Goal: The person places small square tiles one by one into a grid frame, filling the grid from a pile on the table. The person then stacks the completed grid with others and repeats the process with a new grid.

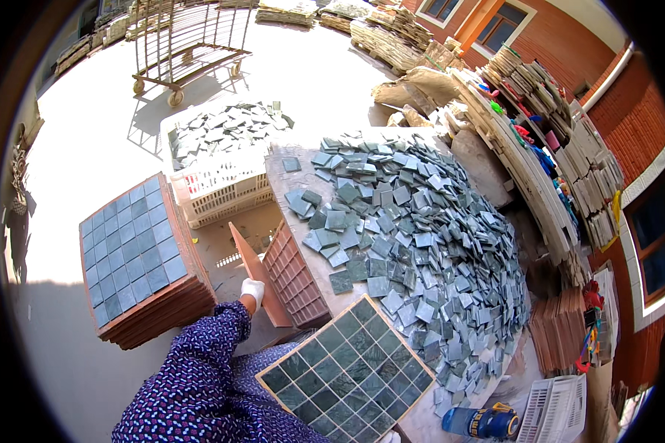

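Observation:
In a white glove, my left hand point(253, 290) is closed on the edge of a thin reddish-brown tray point(261, 277), which stands tilted beside the table. Right behind it, a gridded brown tray point(297, 275) leans against the table's side. Square green stone tiles fill a light-edged gridded tray point(347, 373), slanted over my lap and the near table edge. Only a scrap of white glove, my right hand point(391, 437), shows at that tray's lower corner; its fingers are hidden. A large heap of loose green tiles point(421, 229) covers the table point(284, 196).
Left of me rises a stack of tile-filled trays point(137, 258). Beyond it stand a crate of tiles point(222, 196) and a wheeled metal rack point(188, 55). A blue bottle point(480, 422) and white basket point(554, 410) sit at the near right; stone slabs point(524, 155) are piled behind.

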Available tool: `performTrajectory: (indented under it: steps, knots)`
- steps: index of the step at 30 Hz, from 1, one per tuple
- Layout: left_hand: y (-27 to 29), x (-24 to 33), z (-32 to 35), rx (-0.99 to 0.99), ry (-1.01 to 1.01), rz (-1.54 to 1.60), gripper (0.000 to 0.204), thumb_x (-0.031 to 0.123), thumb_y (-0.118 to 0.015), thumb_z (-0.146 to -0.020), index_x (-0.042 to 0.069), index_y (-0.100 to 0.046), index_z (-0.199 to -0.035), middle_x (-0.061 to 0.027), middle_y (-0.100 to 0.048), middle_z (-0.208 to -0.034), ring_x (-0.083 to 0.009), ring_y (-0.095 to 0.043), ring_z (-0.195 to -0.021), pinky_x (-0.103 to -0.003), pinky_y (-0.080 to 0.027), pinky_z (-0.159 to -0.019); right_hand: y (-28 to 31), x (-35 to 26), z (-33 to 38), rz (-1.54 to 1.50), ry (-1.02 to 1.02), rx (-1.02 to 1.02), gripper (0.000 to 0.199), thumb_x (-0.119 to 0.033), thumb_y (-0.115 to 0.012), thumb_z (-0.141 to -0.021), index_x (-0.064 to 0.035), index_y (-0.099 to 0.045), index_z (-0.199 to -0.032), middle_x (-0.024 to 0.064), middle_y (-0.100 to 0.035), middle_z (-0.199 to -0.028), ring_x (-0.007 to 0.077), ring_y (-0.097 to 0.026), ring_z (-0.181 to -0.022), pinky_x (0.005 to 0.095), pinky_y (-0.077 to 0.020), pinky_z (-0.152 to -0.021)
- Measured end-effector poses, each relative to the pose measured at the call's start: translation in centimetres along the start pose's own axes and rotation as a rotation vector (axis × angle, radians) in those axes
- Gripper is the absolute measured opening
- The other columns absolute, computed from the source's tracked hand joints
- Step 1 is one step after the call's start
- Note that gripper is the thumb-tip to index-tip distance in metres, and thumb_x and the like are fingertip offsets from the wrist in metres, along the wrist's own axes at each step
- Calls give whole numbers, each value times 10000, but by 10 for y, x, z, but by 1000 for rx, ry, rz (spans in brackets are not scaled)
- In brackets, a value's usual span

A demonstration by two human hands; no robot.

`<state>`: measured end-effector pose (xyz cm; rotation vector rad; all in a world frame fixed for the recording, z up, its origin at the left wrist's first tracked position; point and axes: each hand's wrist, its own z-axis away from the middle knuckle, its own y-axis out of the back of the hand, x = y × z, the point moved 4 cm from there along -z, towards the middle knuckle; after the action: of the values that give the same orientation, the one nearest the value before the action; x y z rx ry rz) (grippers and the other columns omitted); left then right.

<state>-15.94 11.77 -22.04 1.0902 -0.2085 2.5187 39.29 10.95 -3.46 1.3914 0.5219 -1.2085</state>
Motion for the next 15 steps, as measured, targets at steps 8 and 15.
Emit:
performTrajectory:
  steps: [8, 15]
  knots:
    - [104, 123, 200, -216, -371, 354, 328, 80, -564, -824, -18, -567, -1138, -75, -634, -986, -199, -616, -889, -332, -507, -789, 40, -42, -14, -285, 132, 297, 333, -152, -554, -936, 62, -543, -1191, 107, -589, -838, 177, -546, -676, 294, -447, -553]
    - [180, 200, 356, -433, -653, 284, 677, 303, -567, -791, -33, -383, -1349, -191, -533, -1256, -301, -580, -1094, -383, -507, -884, -53, -107, 18, -417, 349, -302, 159, -28, -520, -898, 49, -606, -1007, 88, -643, -820, 119, -607, -680, 243, -505, -621]
